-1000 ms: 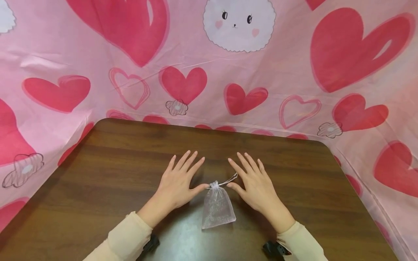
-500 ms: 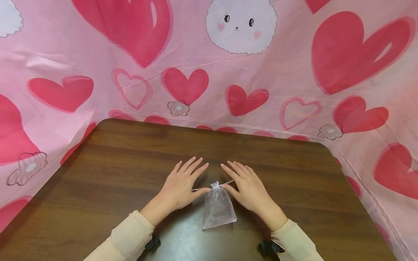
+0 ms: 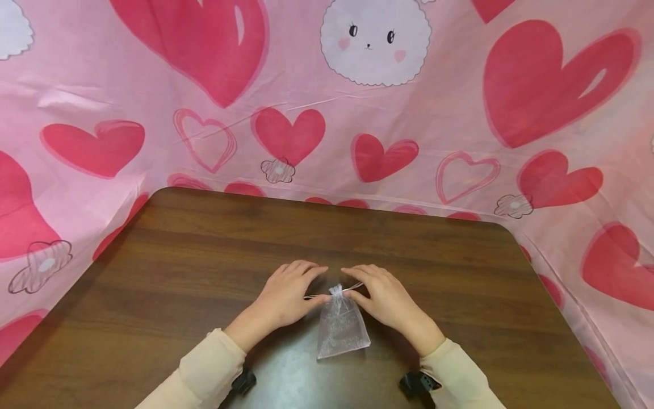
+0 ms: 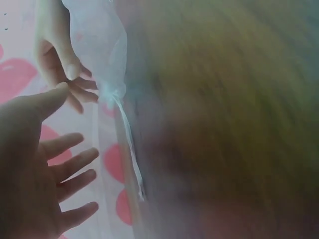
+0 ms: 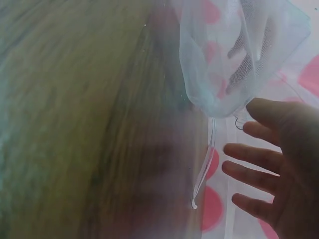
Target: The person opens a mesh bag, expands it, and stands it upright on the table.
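Note:
A small sheer white drawstring pouch (image 3: 342,332) lies on the brown table, its gathered neck pointing away from me. My left hand (image 3: 288,292) is at the left of the neck, thumb tip right by it, fingers spread and gently bent. On the other side my right hand (image 3: 390,301) mirrors it, thumb beside the neck. Thin white drawstrings (image 4: 130,144) stick out to both sides of the pouch. In the right wrist view, the thumb (image 5: 269,112) overlaps the pouch edge near a small string loop, with the other fingers apart below.
The wood-grain table (image 3: 204,244) has rounded far corners. Behind it and along its sides hangs a pink cloth (image 3: 306,68) printed with red hearts. Dark wrist cameras (image 3: 244,382) sit under both cream sleeves (image 3: 209,366).
Both hands have drawn back toward me and closer together, their fingers going from stretched out to more bent. The drawstring now shows on the left too; the pouch stays in place.

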`<state>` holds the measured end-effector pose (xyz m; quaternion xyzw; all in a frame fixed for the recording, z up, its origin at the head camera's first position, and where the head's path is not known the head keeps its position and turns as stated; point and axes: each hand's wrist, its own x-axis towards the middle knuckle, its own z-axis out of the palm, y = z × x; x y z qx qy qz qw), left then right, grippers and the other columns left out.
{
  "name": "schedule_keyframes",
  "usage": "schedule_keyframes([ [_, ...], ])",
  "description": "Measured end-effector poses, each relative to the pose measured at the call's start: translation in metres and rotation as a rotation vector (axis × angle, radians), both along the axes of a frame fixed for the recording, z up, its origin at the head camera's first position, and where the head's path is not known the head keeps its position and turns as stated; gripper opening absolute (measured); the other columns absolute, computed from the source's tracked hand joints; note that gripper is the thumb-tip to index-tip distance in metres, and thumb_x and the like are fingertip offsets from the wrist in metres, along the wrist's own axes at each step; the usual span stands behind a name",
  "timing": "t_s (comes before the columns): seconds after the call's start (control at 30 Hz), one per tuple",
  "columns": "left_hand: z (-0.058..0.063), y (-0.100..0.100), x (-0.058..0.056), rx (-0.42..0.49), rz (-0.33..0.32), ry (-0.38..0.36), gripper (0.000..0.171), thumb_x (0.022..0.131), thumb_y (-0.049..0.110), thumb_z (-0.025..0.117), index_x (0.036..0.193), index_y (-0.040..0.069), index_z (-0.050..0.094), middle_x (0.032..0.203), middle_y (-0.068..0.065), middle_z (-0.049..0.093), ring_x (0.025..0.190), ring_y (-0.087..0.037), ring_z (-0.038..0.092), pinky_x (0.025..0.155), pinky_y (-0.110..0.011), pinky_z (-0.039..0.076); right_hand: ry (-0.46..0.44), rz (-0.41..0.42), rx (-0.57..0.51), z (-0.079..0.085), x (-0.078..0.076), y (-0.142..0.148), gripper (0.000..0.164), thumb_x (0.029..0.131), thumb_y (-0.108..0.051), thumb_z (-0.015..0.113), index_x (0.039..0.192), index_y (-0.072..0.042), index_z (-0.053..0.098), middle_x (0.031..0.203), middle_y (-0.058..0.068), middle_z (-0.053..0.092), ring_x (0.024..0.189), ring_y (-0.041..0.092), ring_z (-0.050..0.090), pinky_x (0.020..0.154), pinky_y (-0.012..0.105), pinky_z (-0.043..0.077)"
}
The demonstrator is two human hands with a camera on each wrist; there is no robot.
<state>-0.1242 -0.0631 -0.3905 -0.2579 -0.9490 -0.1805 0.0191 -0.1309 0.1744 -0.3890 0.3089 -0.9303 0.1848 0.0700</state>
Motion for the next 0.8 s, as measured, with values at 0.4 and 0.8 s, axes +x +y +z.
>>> schedule_keyframes([
  [0.4,-0.008,0.011,-0.007,0.068,0.027,-0.079,0.038,0.087,0.044,0.074,0.115,0.018,0.071,0.096,0.007,0.066,0.096,-0.016,0.058,0.082,-0.04,0.049,-0.156,-0.004,-0.035,-0.003,-0.003,-0.008,0.033,0.088,-0.022,0.077,0.118,-0.012,0.07,0.083,-0.01,0.058,0.072,0.007,0.053,0.064,0.026,0.046],
  [0.8,-0.008,0.02,-0.008,0.058,0.026,-0.132,0.032,0.085,0.045,0.076,0.1,0.017,0.074,0.077,0.011,0.058,0.081,-0.011,0.053,0.068,-0.034,0.045,-0.252,0.016,-0.019,-0.009,-0.006,-0.014,0.025,0.087,-0.018,0.077,0.11,-0.011,0.071,0.07,-0.013,0.052,0.057,0.002,0.045,0.053,0.024,0.04],
])
